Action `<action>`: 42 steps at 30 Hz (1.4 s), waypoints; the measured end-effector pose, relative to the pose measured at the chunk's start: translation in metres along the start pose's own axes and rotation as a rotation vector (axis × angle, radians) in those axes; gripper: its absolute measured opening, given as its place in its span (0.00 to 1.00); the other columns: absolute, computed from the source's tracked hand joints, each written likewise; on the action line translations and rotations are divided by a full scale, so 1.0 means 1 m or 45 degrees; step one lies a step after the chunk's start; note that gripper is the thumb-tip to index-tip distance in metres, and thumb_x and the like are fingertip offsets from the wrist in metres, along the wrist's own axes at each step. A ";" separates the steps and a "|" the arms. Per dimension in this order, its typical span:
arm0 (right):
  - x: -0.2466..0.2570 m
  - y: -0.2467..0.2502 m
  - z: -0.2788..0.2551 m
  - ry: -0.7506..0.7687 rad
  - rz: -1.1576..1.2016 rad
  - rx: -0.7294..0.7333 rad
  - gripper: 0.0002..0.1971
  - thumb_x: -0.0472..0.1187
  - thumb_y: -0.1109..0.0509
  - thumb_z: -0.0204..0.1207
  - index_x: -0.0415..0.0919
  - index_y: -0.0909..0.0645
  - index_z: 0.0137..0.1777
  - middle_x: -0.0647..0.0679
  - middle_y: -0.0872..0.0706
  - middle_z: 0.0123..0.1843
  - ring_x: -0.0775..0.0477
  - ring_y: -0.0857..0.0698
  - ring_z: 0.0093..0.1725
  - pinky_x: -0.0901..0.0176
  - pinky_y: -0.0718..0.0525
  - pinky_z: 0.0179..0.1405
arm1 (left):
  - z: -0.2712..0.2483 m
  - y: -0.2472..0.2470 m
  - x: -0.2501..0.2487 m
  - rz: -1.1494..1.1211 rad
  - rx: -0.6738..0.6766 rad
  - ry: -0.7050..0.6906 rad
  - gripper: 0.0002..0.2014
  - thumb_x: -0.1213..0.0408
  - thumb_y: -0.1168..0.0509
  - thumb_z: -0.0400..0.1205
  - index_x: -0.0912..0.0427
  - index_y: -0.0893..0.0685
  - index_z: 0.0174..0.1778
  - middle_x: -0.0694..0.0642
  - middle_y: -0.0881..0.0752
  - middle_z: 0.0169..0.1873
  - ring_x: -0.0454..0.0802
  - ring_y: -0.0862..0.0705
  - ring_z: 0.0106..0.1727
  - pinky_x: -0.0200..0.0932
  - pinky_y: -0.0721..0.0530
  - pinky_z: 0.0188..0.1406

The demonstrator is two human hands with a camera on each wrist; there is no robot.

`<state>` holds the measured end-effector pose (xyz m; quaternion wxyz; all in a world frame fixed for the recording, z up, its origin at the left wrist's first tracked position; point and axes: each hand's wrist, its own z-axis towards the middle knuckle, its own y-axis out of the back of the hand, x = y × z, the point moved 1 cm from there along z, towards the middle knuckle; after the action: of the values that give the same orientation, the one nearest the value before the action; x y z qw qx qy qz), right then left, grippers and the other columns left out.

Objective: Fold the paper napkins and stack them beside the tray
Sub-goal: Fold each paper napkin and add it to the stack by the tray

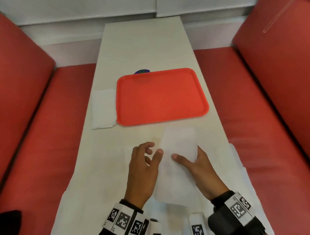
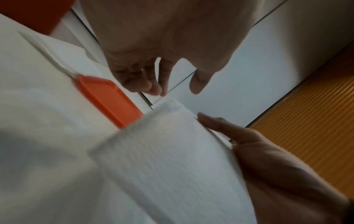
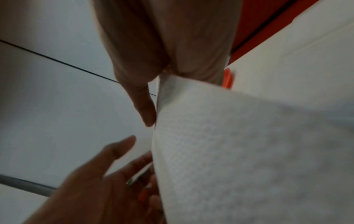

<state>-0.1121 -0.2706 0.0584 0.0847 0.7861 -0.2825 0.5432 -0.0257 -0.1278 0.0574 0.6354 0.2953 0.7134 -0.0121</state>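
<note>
A white paper napkin (image 1: pixel 178 151) is held up off the table just in front of the red tray (image 1: pixel 161 97). My right hand (image 1: pixel 189 160) pinches its right edge, thumb on top and fingers underneath. My left hand (image 1: pixel 152 150) hovers at the napkin's left edge with fingers spread and loose, gripping nothing. A stack of folded napkins (image 1: pixel 103 108) lies against the tray's left side. The left wrist view shows the napkin (image 2: pixel 172 159) below my left hand (image 2: pixel 162 75). In the right wrist view my right hand (image 3: pixel 162 68) clamps the napkin (image 3: pixel 229 144).
Flat white napkins lie on the near part of the table, left (image 1: pixel 93 198) and right (image 1: pixel 240 167). A small blue-purple object (image 1: pixel 142 71) peeks from behind the tray. Red benches (image 1: pixel 37 139) flank the narrow white table (image 1: pixel 143 47).
</note>
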 end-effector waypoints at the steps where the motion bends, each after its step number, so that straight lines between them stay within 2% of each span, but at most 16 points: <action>1: -0.002 -0.006 0.004 -0.022 -0.026 0.021 0.20 0.39 0.24 0.76 0.46 0.20 0.68 0.49 0.09 0.61 0.47 0.10 0.60 0.40 0.14 0.64 | 0.005 0.006 0.007 0.000 0.038 0.031 0.08 0.49 0.33 0.82 0.44 0.17 0.54 0.42 0.17 0.48 0.37 0.18 0.43 0.27 0.21 0.43; 6: -0.010 -0.039 0.029 -0.008 -0.182 0.036 0.15 0.40 0.22 0.74 0.47 0.17 0.59 0.51 0.08 0.54 0.49 0.08 0.50 0.49 0.09 0.48 | 0.048 0.043 0.034 -0.119 0.125 0.075 0.12 0.53 0.31 0.83 0.52 0.19 0.35 0.44 0.18 0.30 0.44 0.23 0.31 0.39 0.24 0.36; 10: -0.015 -0.045 0.044 -0.025 -0.140 -0.107 0.09 0.32 0.23 0.73 0.35 0.18 0.51 0.37 0.14 0.44 0.39 0.11 0.32 0.48 0.13 0.27 | 0.132 0.094 0.041 0.023 -0.204 -0.025 0.11 0.58 0.32 0.84 0.56 0.19 0.37 0.44 0.18 0.30 0.40 0.24 0.31 0.27 0.27 0.31; 16: -0.040 -0.005 0.043 -0.031 -0.314 -0.462 0.08 0.22 0.24 0.70 0.32 0.18 0.44 0.33 0.14 0.38 0.42 0.15 0.21 0.55 0.23 0.17 | 0.261 0.157 0.060 0.223 -0.443 -0.017 0.14 0.52 0.33 0.84 0.60 0.13 0.45 0.52 0.17 0.33 0.53 0.20 0.38 0.46 0.22 0.43; 18: -0.051 0.003 0.041 0.048 -0.532 -0.596 0.16 0.14 0.31 0.69 0.36 0.20 0.36 0.26 0.15 0.34 0.55 0.15 0.20 0.68 0.25 0.13 | 0.290 0.164 0.066 0.291 -0.461 0.037 0.14 0.51 0.34 0.84 0.60 0.12 0.48 0.51 0.18 0.33 0.60 0.18 0.46 0.46 0.24 0.47; 19: -0.053 0.002 0.040 0.107 -0.559 -0.551 0.15 0.21 0.32 0.67 0.43 0.22 0.32 0.29 0.15 0.29 0.70 0.16 0.25 0.83 0.23 0.29 | 0.301 0.164 0.070 0.319 -0.456 0.061 0.14 0.51 0.34 0.85 0.60 0.12 0.50 0.51 0.18 0.34 0.61 0.18 0.52 0.45 0.26 0.47; 20: -0.049 0.005 0.041 0.083 -0.527 -0.645 0.07 0.39 0.33 0.68 0.47 0.22 0.30 0.41 0.15 0.23 0.84 0.21 0.30 1.00 0.47 0.43 | 0.309 0.162 0.074 0.353 -0.438 0.099 0.15 0.51 0.35 0.85 0.60 0.13 0.53 0.52 0.16 0.37 0.61 0.20 0.58 0.45 0.28 0.48; 21: -0.055 0.019 0.035 0.119 -0.553 -0.905 0.13 0.60 0.37 0.65 0.51 0.21 0.32 0.48 0.16 0.24 0.90 0.26 0.34 1.00 0.64 0.43 | 0.315 0.159 0.078 0.398 -0.414 0.142 0.15 0.51 0.35 0.85 0.60 0.14 0.56 0.55 0.14 0.41 0.61 0.23 0.62 0.46 0.29 0.49; 22: -0.058 0.032 0.029 0.159 -0.572 -1.031 0.26 0.76 0.41 0.57 0.55 0.20 0.36 0.55 0.14 0.29 0.88 0.24 0.35 1.01 0.61 0.42 | 0.318 0.157 0.082 0.450 -0.397 0.188 0.15 0.51 0.35 0.85 0.59 0.15 0.58 0.57 0.13 0.46 0.60 0.24 0.62 0.47 0.29 0.49; 23: -0.060 0.035 0.017 0.113 -0.482 -0.841 0.39 0.86 0.43 0.49 0.52 0.19 0.41 0.57 0.14 0.31 0.76 0.17 0.34 0.99 0.42 0.39 | 0.320 0.155 0.088 0.506 -0.391 0.222 0.15 0.50 0.35 0.85 0.58 0.16 0.59 0.59 0.13 0.50 0.60 0.24 0.59 0.48 0.28 0.48; 24: -0.058 0.041 0.008 0.093 -0.427 -0.663 0.45 0.86 0.34 0.46 0.44 0.18 0.44 0.54 0.15 0.31 0.59 0.14 0.29 0.85 0.24 0.28 | 0.320 0.154 0.091 0.562 -0.398 0.251 0.15 0.49 0.34 0.84 0.56 0.17 0.59 0.60 0.14 0.52 0.61 0.22 0.55 0.49 0.26 0.48; 26: -0.034 0.054 0.003 0.005 -0.474 -0.641 0.34 0.59 0.10 0.45 0.38 0.19 0.43 0.49 0.15 0.31 0.45 0.16 0.21 0.58 0.19 0.19 | 0.317 0.156 0.095 0.661 -0.445 0.256 0.19 0.45 0.35 0.83 0.57 0.21 0.59 0.63 0.16 0.55 0.65 0.18 0.53 0.53 0.21 0.49; 29: -0.033 0.075 -0.006 -0.024 -0.544 -0.799 0.11 0.26 0.21 0.69 0.39 0.17 0.42 0.47 0.14 0.31 0.50 0.19 0.18 0.58 0.28 0.12 | 0.305 0.161 0.084 0.636 -0.541 0.195 0.20 0.46 0.40 0.85 0.61 0.22 0.59 0.69 0.17 0.59 0.69 0.19 0.60 0.61 0.21 0.56; 36: -0.041 0.131 -0.021 -0.013 -0.558 -0.815 0.05 0.34 0.24 0.76 0.38 0.16 0.49 0.45 0.12 0.45 0.55 0.15 0.36 0.74 0.20 0.33 | 0.186 0.097 0.024 0.467 -0.113 -0.130 0.02 0.62 0.34 0.82 0.53 0.16 0.48 0.54 0.15 0.36 0.49 0.16 0.36 0.45 0.25 0.43; 39: -0.051 0.166 -0.022 -0.143 -0.620 -0.792 0.04 0.40 0.25 0.77 0.42 0.15 0.50 0.47 0.11 0.51 0.47 0.15 0.51 0.61 0.20 0.48 | 0.115 0.040 0.017 0.474 0.151 -0.273 0.05 0.68 0.32 0.82 0.52 0.17 0.44 0.51 0.14 0.33 0.36 0.17 0.33 0.41 0.23 0.39; 42: -0.067 0.197 -0.028 -0.307 -0.755 -0.834 0.09 0.44 0.28 0.79 0.45 0.15 0.57 0.46 0.12 0.57 0.44 0.16 0.55 0.53 0.23 0.53 | 0.053 -0.017 0.024 0.418 0.395 -0.352 0.04 0.67 0.32 0.81 0.52 0.15 0.43 0.50 0.12 0.36 0.44 0.16 0.34 0.39 0.19 0.39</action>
<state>-0.2570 -0.3977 -0.0259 0.4473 0.8224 -0.2100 0.2819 0.0140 -0.1532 0.0196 0.6674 0.4965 0.5519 -0.0585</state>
